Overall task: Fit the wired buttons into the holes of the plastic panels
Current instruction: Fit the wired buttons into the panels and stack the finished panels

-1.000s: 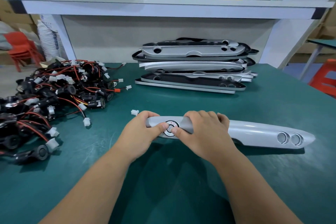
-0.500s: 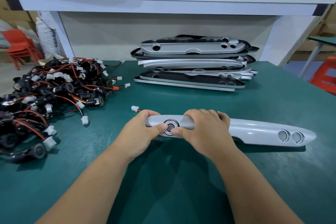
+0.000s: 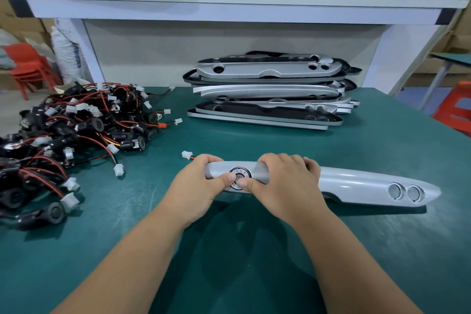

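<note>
Green matting covers the table [image 3: 382, 150]; all positions below are given from the grey panel [image 3: 356, 183] lying across its front. Behind the panel stands a stack of panels [image 3: 267, 89]. Behind and to its left lies a heap of wired buttons [image 3: 76, 130]. The panel's long axis runs left to right.

The left hand [image 3: 193, 191] wraps the panel's left end and the right hand [image 3: 283, 186] curls over its top just beside. Both thumbs press together on one button [image 3: 239, 176] set in the left hole. This button is probably at the seating stage.

Two empty holes [image 3: 395, 190] sit at the panel's right end, beyond the right hand. The heap lies nearer the left hand, so fresh buttons must travel rightward. A white plug [image 3: 186, 154] shows just behind the panel's left end.
</note>
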Tool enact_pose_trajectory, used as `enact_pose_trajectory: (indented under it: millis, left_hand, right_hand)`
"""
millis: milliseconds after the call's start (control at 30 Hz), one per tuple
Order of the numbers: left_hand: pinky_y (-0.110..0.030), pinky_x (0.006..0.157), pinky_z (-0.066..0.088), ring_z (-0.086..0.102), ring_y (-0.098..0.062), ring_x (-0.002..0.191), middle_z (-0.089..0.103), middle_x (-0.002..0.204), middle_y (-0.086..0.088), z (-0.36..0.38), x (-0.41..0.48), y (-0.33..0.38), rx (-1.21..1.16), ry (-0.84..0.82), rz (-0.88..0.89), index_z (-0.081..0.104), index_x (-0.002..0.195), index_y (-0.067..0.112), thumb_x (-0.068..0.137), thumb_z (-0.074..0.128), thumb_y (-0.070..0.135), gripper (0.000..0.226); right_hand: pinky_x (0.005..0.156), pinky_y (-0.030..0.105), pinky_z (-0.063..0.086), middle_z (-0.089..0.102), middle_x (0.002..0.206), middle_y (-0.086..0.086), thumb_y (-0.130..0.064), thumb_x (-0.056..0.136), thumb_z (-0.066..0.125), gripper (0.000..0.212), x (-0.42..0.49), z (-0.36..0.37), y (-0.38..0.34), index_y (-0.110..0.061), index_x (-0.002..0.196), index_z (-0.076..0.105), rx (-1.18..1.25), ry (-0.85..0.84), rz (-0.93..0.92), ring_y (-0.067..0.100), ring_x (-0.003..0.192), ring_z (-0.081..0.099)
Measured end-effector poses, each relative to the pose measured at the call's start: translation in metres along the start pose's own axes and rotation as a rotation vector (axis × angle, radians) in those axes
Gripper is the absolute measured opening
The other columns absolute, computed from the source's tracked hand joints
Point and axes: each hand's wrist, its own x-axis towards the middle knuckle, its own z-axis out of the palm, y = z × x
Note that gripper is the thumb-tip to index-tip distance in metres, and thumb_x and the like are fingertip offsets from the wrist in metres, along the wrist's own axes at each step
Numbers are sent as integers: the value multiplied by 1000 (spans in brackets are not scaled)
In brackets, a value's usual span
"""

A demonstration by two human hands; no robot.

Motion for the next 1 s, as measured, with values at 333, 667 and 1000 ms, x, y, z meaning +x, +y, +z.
enact_pose_trajectory:
  millis: [333,667,1000]
  left_hand:
    - [-46,89,51,66,-23,89,71,89,3,1,-2,0,-39,-12,-28,59,95,27,84,70,26,15]
    - [-42,86,52,64,-22,88,69,92,2,2,-3,0,-14,0,-4,57,98,28,84,70,29,19]
    - [-42,86,52,64,-21,89,70,94,2,1,-3,1,-16,-11,-5,58,99,25,85,69,25,17]
  right_hand:
    - [105,39,12,53,102,-12,-87,62,41,72,-2,0,-3,-32,109,52,1,-32,7,16,106,42]
    - [97,35,15,50,90,-16,-85,60,45,68,0,-1,-3,-32,101,54,18,16,15,14,97,42]
    - [100,38,12,47,88,-16,-86,60,46,67,0,0,-4,-31,97,52,21,17,34,13,93,38]
